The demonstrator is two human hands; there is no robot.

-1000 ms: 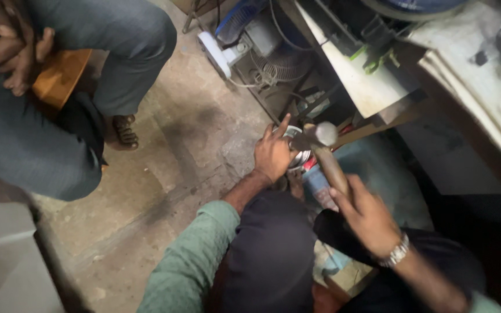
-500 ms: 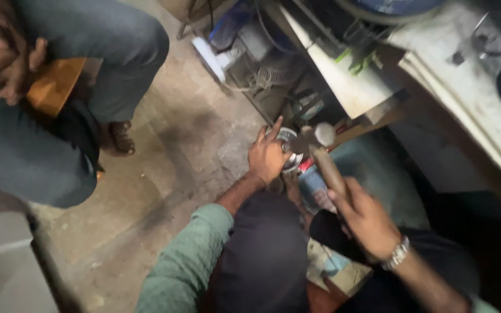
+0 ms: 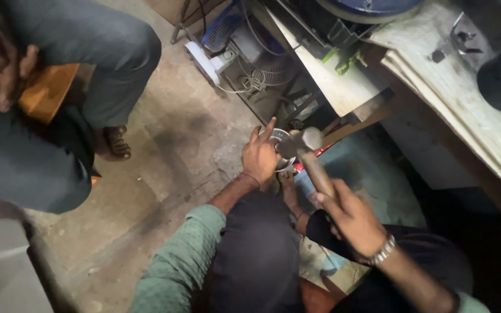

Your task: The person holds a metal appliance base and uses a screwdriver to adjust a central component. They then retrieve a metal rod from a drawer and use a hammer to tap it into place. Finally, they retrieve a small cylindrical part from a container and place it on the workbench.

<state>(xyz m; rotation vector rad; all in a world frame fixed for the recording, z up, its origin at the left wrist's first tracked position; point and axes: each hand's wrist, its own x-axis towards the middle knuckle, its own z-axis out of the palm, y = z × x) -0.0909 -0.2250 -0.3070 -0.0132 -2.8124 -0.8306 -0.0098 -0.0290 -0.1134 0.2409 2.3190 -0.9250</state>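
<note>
Crouched low over bare, stained concrete floor (image 3: 163,168), cracked and dusty, dim workshop corner. Nearest to camera: dark trouser knees and green patterned sleeve (image 3: 175,272) of the left arm. Right hand (image 3: 352,217) wrapped fully closed round the wooden handle of a hammer (image 3: 311,156), metal bracelet at the wrist, forearm running off to lower right; handle slanting up-left, steel head poised just above and beside the work. Left hand (image 3: 260,157) pressed down over a round shiny metal ring part (image 3: 282,152) on the floor, fingers curled on its rim, index finger stuck out straight and upward, thin band at the wrist; grip partly closed, holding the ring steady. Ring mostly hidden under hand and hammer head, only a bright arc visible; red-and-blue item just beside it, kind cannot be told. Teal mat or sheet (image 3: 372,179) under and right of the work spot. Farther out: slanted pale board (image 3: 326,75), tangle of cables, white fan-like unit (image 3: 207,58), worn wooden workbench (image 3: 465,98) at right with stacked boards. Far left: another person seated, grey trousers (image 3: 42,133), sandalled foot (image 3: 114,145), hands clasped near an orange-brown object.
</note>
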